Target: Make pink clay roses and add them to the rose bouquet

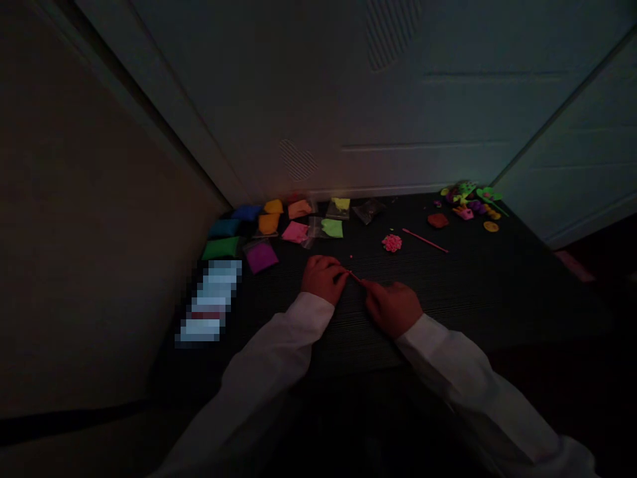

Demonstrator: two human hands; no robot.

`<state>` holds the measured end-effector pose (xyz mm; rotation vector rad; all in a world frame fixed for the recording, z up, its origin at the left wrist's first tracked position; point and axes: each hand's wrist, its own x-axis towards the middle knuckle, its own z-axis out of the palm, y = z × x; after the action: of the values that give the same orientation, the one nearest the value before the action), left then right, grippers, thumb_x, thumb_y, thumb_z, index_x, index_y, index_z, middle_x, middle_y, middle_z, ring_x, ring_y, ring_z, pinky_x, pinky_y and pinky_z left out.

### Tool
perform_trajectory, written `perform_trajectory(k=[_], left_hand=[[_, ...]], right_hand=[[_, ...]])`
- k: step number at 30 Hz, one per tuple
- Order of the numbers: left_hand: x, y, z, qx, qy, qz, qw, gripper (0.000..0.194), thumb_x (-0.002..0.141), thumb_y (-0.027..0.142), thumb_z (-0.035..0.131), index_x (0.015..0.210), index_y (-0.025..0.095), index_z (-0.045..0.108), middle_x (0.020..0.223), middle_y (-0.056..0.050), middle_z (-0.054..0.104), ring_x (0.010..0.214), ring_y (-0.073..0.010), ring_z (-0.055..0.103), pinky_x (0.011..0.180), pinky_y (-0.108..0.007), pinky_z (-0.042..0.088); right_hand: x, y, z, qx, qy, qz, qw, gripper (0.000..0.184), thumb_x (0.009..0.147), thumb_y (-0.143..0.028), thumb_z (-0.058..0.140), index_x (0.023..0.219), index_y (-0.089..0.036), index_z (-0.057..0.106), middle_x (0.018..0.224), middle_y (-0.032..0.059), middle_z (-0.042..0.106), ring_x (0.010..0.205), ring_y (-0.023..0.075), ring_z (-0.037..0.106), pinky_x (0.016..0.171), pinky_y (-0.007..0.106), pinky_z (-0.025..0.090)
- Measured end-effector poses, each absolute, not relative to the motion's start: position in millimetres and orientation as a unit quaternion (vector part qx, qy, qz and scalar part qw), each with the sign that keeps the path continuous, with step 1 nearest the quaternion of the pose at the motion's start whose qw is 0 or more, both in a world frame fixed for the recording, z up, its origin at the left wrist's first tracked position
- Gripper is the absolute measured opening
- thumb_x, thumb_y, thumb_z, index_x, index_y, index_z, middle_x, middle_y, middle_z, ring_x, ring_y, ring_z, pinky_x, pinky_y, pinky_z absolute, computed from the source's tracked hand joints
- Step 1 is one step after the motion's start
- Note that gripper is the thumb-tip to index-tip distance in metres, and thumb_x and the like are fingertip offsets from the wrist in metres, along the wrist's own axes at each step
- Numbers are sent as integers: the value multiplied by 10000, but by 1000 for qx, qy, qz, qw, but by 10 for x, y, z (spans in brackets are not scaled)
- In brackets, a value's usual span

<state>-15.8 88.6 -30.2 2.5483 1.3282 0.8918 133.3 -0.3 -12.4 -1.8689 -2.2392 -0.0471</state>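
My right hand (pixel 394 307) is closed around a thin pinkish modelling stick (pixel 355 275) pointing to the left. At its tip, the fingers of my left hand (pixel 323 275) are pinched together; what they hold is too small and dark to make out. A tiny pink bit (pixel 351 256) lies on the dark table just beyond my fingertips. Farther right sits a round pink clay piece (pixel 392 243) with a bumpy, petal-like surface. Beside it lies a second pink modelling stick (pixel 425 240).
Several bags of coloured clay, including a purple bag (pixel 261 256) and a green bag (pixel 221 248), line the back left. A blurred phone (pixel 212 302) lies at the left. A red lump (pixel 438 220) and small colourful clay shapes (pixel 465 212) sit back right, near the white panel (pixel 318 86).
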Motion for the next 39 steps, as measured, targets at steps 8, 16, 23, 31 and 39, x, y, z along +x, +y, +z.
perform_trajectory(k=[8, 16, 23, 31, 39], left_hand=[[-178, 873, -306, 843, 441, 298, 72, 149, 700, 286, 541, 728, 199, 659, 827, -31, 613, 861, -193, 439, 789, -337, 394], [-109, 919, -294, 845, 437, 299, 79, 153, 707, 272, 526, 751, 211, 659, 828, -30, 615, 869, -193, 434, 799, -348, 388], [-30, 962, -257, 842, 435, 304, 94, 203, 728, 239, 485, 836, 213, 655, 864, -20, 625, 868, -197, 439, 795, -358, 389], [-20, 993, -186, 834, 430, 314, 143, 272, 639, 387, 602, 874, 258, 648, 1023, 3, 598, 985, -213, 409, 874, -381, 341], [35, 1059, -157, 820, 423, 336, 191, 117, 661, 319, 602, 737, 256, 665, 948, 24, 630, 1000, -187, 421, 886, -370, 346]], right_hand=[[1346, 13, -103, -659, -740, -38, 131, 335, 804, -255, 348, 1107, -220, 487, 682, -1, 642, 565, 124, 556, 600, 260, 310], [1406, 18, -120, -696, -694, -1, 187, 327, 820, -277, 341, 1112, -218, 478, 717, 6, 640, 589, 131, 560, 581, 241, 354], [1464, 43, -65, -702, -646, 105, 280, 310, 825, -267, 336, 1083, -203, 495, 889, 29, 621, 669, 133, 557, 617, 239, 401], [1486, 13, -59, -692, -608, 182, 344, 291, 816, -314, 366, 1042, -216, 520, 651, -6, 573, 580, 118, 512, 538, 220, 378], [1486, 10, -50, -687, -606, 194, 351, 293, 812, -318, 369, 1039, -215, 522, 608, -12, 548, 523, 106, 478, 494, 212, 349]])
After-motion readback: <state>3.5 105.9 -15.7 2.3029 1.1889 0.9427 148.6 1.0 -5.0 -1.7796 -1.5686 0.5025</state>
